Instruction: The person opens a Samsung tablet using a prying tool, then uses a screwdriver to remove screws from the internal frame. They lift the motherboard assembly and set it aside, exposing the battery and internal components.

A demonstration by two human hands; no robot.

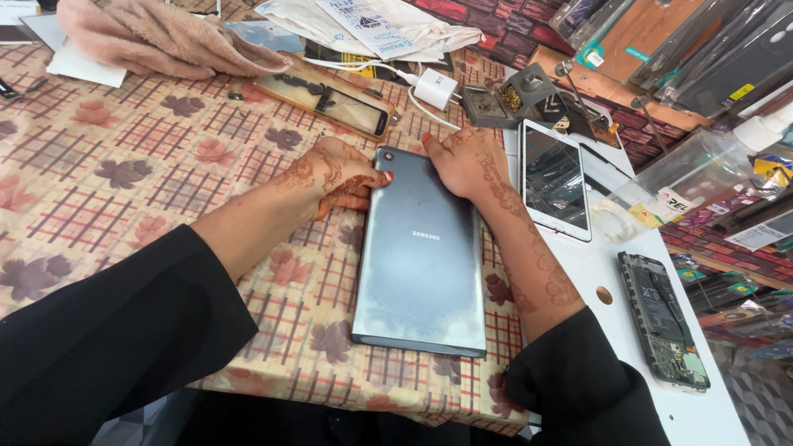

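The tablet (421, 256) has a smooth, matt grey back; beneath it lies patterned cloth (124, 165), beyond it fluffy pink fabric (157, 37).
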